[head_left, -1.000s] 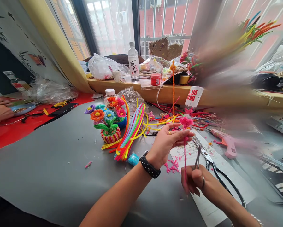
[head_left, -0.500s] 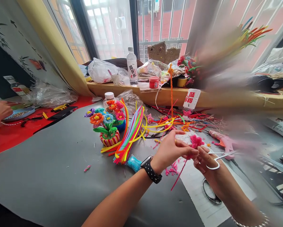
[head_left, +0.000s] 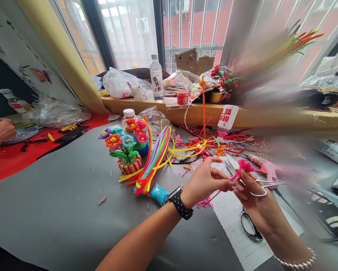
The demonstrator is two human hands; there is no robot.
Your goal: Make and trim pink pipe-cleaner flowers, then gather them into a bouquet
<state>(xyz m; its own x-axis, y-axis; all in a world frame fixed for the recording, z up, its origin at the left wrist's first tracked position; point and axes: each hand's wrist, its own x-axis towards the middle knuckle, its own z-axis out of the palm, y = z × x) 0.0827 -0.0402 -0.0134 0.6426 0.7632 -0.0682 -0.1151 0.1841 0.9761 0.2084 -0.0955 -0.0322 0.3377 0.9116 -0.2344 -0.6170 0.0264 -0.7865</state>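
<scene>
A fuzzy pink pipe-cleaner flower (head_left: pixel 245 165) is pinched by my right hand (head_left: pixel 255 195), its thumb pressed against the petals. White-handled scissors (head_left: pixel 265 193) hang on the same hand, a loop beside the thumb; their blades are hard to make out. My left hand (head_left: pixel 202 180), with a watch on the wrist, has thumb and fingertip closed on the flower's thin pink stem (head_left: pixel 214 196), close to the right fingers. Below lie pink fuzz clippings (head_left: pixel 204 202) and a sheet of paper (head_left: pixel 228 226).
Potted pipe-cleaner flowers (head_left: pixel 129 163) stand left of a bundle of coloured pipe cleaners (head_left: pixel 154 162) and a blue packet (head_left: pixel 159 194). A pink glue gun (head_left: pixel 266 167) lies right, a black ring-shaped object (head_left: pixel 250 227) on the paper. Another person's hand (head_left: pixel 2 130) is at far left.
The pink flower has turned and moved slightly right and up, now lying against my right thumb. My left fingers have shifted from beside the flower to its stem. The view has moved slightly.
</scene>
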